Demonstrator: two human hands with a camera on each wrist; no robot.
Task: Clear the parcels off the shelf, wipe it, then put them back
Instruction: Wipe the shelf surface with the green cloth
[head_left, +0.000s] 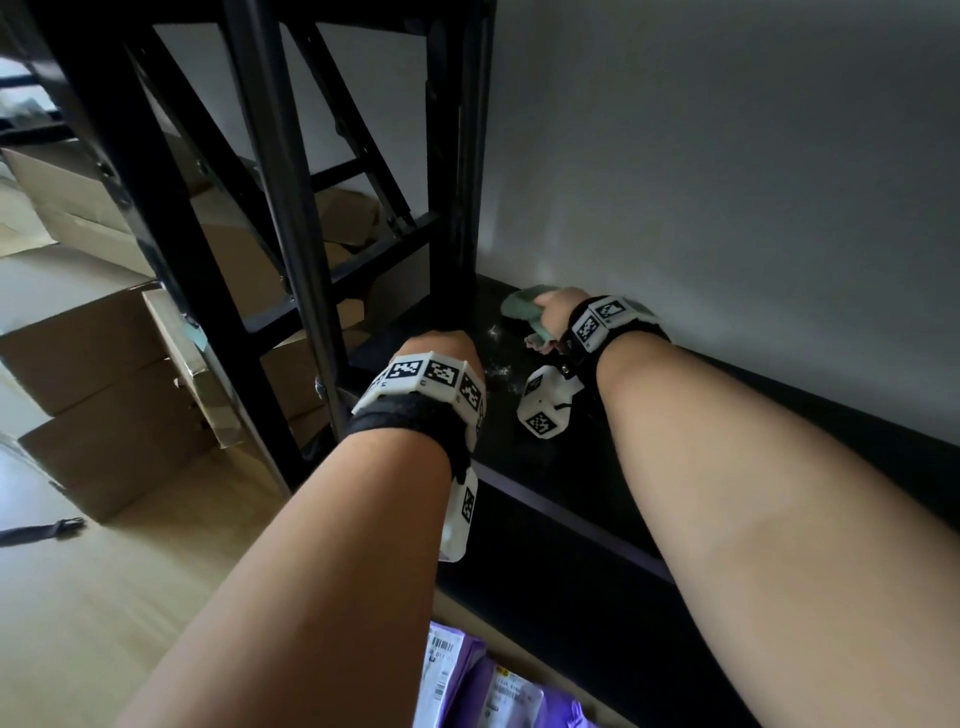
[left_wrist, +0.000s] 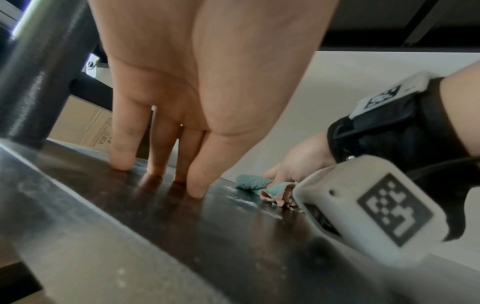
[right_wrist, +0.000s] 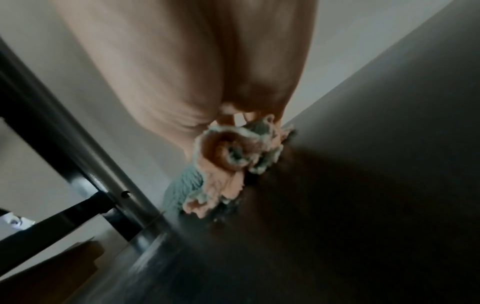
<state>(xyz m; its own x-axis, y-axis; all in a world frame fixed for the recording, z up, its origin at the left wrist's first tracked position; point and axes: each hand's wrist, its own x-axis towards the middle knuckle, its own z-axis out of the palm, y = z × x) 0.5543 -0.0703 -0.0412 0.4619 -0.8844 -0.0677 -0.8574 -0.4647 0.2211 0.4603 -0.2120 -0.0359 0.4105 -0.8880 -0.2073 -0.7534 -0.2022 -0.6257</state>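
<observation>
We are squeezing the cloth (head_left: 525, 310) in our right hand (head_left: 558, 312) at the back corner of the dark shelf (left_wrist: 145, 230). Our left hand (left_wrist: 182, 98) is pressing straight fingers (left_wrist: 122, 158) on the shelf beside a black post (head_left: 291, 234). The purple parcels (head_left: 498, 686) are lying below, and cardboard boxes (head_left: 104, 395) are sitting on the floor.

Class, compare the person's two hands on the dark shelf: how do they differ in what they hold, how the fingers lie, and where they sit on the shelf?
1. The right hand grips a bunched green and pink cloth; the left hand holds nothing.
2. The left hand's fingers are straight, tips on the shelf; the right hand's curl round the cloth.
3. The right hand is at the back by the wall; the left hand is nearer the front.

Both wear marker wristbands.
</observation>
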